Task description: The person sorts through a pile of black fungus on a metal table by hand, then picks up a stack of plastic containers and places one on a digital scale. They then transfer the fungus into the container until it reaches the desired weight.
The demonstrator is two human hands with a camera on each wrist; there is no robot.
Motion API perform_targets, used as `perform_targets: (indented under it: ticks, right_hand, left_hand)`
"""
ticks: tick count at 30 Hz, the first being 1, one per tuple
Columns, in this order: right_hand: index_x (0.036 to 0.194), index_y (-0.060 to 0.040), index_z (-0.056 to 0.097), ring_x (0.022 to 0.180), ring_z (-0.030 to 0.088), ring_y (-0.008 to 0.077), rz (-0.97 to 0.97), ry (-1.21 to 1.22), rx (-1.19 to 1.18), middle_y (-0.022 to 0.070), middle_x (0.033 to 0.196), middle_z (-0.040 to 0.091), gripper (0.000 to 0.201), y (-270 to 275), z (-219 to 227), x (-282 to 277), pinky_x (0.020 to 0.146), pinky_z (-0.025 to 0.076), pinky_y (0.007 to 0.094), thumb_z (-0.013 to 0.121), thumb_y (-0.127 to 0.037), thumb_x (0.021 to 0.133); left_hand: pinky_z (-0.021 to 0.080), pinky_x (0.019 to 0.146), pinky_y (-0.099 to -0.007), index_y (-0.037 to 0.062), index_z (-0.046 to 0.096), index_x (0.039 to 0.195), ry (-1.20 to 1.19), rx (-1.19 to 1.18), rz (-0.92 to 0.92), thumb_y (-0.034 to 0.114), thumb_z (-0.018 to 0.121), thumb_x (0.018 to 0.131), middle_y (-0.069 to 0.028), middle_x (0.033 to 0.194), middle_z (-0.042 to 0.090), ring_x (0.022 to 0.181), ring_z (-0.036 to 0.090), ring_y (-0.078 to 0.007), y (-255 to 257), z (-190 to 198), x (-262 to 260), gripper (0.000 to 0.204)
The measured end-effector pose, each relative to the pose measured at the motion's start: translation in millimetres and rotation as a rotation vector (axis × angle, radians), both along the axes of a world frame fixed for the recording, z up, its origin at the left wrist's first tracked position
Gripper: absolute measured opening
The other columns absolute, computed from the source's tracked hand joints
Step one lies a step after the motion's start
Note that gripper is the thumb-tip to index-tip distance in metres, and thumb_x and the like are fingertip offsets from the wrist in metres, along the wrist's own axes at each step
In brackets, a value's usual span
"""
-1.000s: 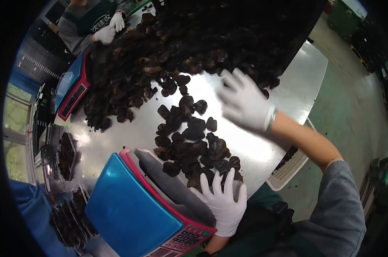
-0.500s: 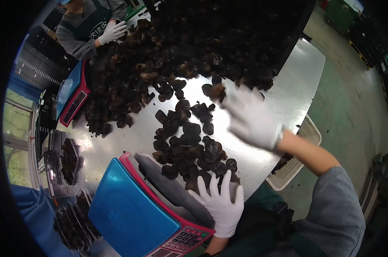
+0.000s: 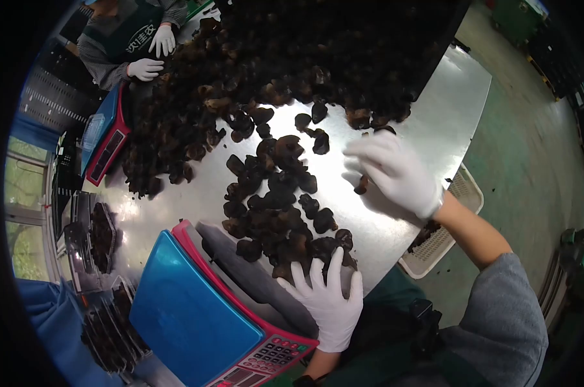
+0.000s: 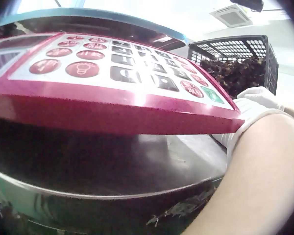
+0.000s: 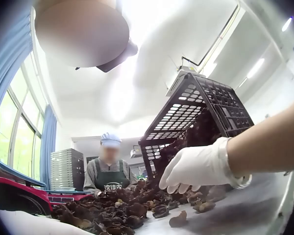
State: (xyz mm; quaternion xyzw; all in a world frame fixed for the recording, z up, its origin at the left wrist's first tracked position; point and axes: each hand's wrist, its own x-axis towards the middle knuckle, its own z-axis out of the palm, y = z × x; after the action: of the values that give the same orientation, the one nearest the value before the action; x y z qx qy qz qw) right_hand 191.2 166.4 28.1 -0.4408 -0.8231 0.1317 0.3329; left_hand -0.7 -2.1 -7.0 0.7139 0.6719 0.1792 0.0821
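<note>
Dark brown pieces that look like wood ear mushrooms (image 3: 279,222) form a loose cluster on the metal table. My gloved left hand (image 3: 331,306) rests with spread fingers at the near edge of this cluster, fingertips touching the pieces. Beside it stands a red scale with a blue top (image 3: 195,309), its keypad large in the left wrist view. To the right of the cluster, my gloved right hand (image 3: 398,174) hovers over the table with its fingers extended and slightly bent. One small mushroom piece (image 3: 361,186) shows just below those fingers.
A large heap of mushrooms (image 3: 195,109) spills from a tipped black crate (image 5: 179,117) at the back. Another person (image 3: 127,39) with gloved hands stands behind a second scale (image 3: 108,138). Filled packs (image 3: 101,235) lie at left; a pale basket (image 3: 427,255) sits below the table's right edge.
My right hand has swept over the table, moving slightly toward me and to the right. Several pieces have shifted from the heap's edge toward the cluster. My left hand has stayed in place.
</note>
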Motion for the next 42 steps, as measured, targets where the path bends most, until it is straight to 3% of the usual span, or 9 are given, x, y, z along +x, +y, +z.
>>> perform_targets:
  ticks: [9, 21, 25, 29, 33, 36, 39, 41, 42]
  right_hand:
    - [0.1, -0.0033, 0.061, 0.105, 0.057, 0.0313, -0.009, -0.334, 0.003, 0.0135, 0.109, 0.059, 0.029, 47, -37, -45, 0.089, 0.047, 0.0425, 0.063, -0.031, 0.09]
    - [0.09, -0.0067, 0.062, 0.092, 0.06, 0.0343, -0.688, -0.697, -0.167, 0.0141, 0.097, 0.059, 0.015, -84, -4, 126, 0.078, 0.049, 0.045, 0.061, -0.021, 0.088]
    - [0.095, -0.0049, 0.063, 0.093, 0.06, 0.0335, -0.497, -0.446, -0.291, 0.0145, 0.097, 0.062, 0.015, -52, 25, 108, 0.081, 0.048, 0.0459, 0.061, -0.018, 0.089]
    - [0.106, -0.0071, 0.066, 0.102, 0.062, 0.0322, -0.027, -0.08, -0.025, 0.0135, 0.106, 0.066, 0.02, 16, 1, 19, 0.09, 0.05, 0.0434, 0.063, -0.014, 0.087]
    - [0.112, -0.0082, 0.068, 0.104, 0.063, 0.0309, 0.154, -0.023, 0.238, 0.0124, 0.115, 0.066, 0.027, 84, -25, -54, 0.093, 0.05, 0.0432, 0.065, -0.008, 0.085]
    - [0.109, -0.0059, 0.069, 0.104, 0.064, 0.0298, 0.166, -0.149, -0.098, 0.0116, 0.111, 0.067, 0.028, 108, -25, -64, 0.091, 0.052, 0.0403, 0.067, -0.003, 0.081]
    - [0.109, -0.012, 0.073, 0.092, 0.068, 0.0221, 0.133, 0.264, -0.36, 0.009, 0.102, 0.072, 0.022, 101, -22, -53, 0.086, 0.053, 0.0363, 0.066, -0.012, 0.088]
    - [0.108, -0.0037, 0.073, 0.089, 0.068, 0.0163, 0.16, 0.268, -0.233, 0.0088, 0.098, 0.074, 0.021, 83, -11, -41, 0.084, 0.054, 0.0315, 0.065, -0.008, 0.089]
    - [0.108, -0.0018, 0.072, 0.09, 0.068, 0.0155, 0.136, 0.396, -0.441, 0.0089, 0.098, 0.074, 0.021, 78, -3, -37, 0.085, 0.054, 0.0307, 0.063, -0.007, 0.089]
  left_hand:
    - [0.016, 0.107, -0.0774, 0.0202, 0.064, 0.129, 0.015, 0.033, -0.009, 0.035, 0.072, 0.078, -0.0131, 0.122, 0.047, 0.126, 0.036, -0.0479, 2, -2, -1, 0.054]
    - [0.013, 0.113, -0.0723, 0.0208, 0.063, 0.13, -0.011, -0.062, -0.022, 0.034, 0.073, 0.078, -0.0137, 0.124, 0.046, 0.133, 0.031, -0.0477, 2, 4, -3, 0.055]
    - [0.012, 0.113, -0.0714, 0.0209, 0.063, 0.131, -0.009, -0.059, -0.02, 0.034, 0.073, 0.079, -0.0138, 0.125, 0.046, 0.132, 0.031, -0.0474, 2, 3, -2, 0.055]
    - [0.012, 0.114, -0.0706, 0.021, 0.063, 0.13, 0.002, -0.048, -0.012, 0.034, 0.073, 0.079, -0.0141, 0.125, 0.047, 0.133, 0.031, -0.047, 2, 4, -1, 0.054]
    - [0.012, 0.114, -0.0705, 0.0213, 0.064, 0.13, -0.009, -0.018, -0.004, 0.034, 0.073, 0.079, -0.014, 0.126, 0.047, 0.133, 0.031, -0.0467, 0, 0, -1, 0.054]
    - [0.013, 0.114, -0.0702, 0.0214, 0.064, 0.13, 0.009, -0.047, -0.006, 0.035, 0.073, 0.079, -0.0139, 0.126, 0.047, 0.133, 0.031, -0.0469, 1, 3, -1, 0.053]
    - [0.013, 0.113, -0.0706, 0.0209, 0.063, 0.131, -0.006, -0.028, -0.004, 0.035, 0.072, 0.08, -0.0139, 0.125, 0.047, 0.133, 0.032, -0.047, 1, 2, 0, 0.053]
    - [0.013, 0.113, -0.0709, 0.0208, 0.063, 0.131, -0.011, -0.031, -0.01, 0.036, 0.072, 0.08, -0.014, 0.125, 0.047, 0.132, 0.032, -0.047, 1, 1, -1, 0.054]
    - [0.013, 0.113, -0.0709, 0.0208, 0.062, 0.132, -0.014, -0.035, -0.014, 0.036, 0.072, 0.08, -0.014, 0.125, 0.047, 0.132, 0.032, -0.047, 0, 1, -2, 0.054]
